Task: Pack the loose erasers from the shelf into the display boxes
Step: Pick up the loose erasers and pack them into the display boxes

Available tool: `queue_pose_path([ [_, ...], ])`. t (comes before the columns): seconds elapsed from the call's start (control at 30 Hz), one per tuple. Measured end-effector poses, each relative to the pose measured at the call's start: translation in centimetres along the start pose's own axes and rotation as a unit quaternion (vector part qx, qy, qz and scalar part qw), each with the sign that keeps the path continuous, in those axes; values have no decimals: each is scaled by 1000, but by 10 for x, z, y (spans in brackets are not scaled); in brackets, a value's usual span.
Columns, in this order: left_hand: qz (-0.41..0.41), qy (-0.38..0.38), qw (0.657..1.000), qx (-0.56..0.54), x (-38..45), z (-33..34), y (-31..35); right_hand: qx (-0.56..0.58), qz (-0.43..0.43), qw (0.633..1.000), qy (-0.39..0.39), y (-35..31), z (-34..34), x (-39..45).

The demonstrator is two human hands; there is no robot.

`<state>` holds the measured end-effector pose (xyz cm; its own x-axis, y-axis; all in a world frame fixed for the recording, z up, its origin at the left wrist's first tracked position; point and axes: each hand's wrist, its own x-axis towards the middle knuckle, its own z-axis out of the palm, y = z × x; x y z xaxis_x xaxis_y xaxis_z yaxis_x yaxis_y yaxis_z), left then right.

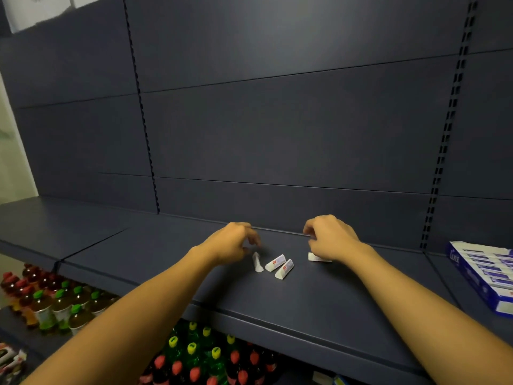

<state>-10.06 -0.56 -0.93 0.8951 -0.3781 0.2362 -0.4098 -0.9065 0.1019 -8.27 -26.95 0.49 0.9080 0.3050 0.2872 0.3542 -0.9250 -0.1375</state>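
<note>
Three white wedge-shaped erasers lie loose on the dark shelf point(194, 254): one point(257, 262) stands nearly end-on, and two with red labels point(274, 262) point(284, 269) lie side by side. My left hand point(233, 244) hovers just left of the first, its fingers loosely curled downward and holding nothing. A fourth eraser point(316, 257) pokes out from under my right hand point(331, 240), whose fingers are curled. Whether that hand grips it is hidden. A blue and white display box point(483, 273) holding several erasers sits at the shelf's far right.
The shelf's front edge point(277, 323) runs diagonally below my forearms. Beneath it stand several bottles with green caps point(59, 304) and with yellow and red caps point(205, 354). A dark back panel with slotted uprights point(441, 162) rises behind the shelf.
</note>
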Motion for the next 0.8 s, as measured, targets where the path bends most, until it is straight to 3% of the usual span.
queue_pose_path([
  [0.23, 9, -22, 999, -48, 10, 11, -27, 30, 0, 999, 14, 7, 20, 8],
  [0.47, 100, -50, 988, -104, 19, 24, -39, 42, 39, 998, 34, 17, 24, 12],
  [0.63, 152, -87, 982, -73, 29, 24, -48, 49, 82, 995, 41, 24, 16, 12],
  [0.8, 174, -76, 981, -32, 40, 26, -55, 51, 120, 991, 35, 26, 6, 11],
])
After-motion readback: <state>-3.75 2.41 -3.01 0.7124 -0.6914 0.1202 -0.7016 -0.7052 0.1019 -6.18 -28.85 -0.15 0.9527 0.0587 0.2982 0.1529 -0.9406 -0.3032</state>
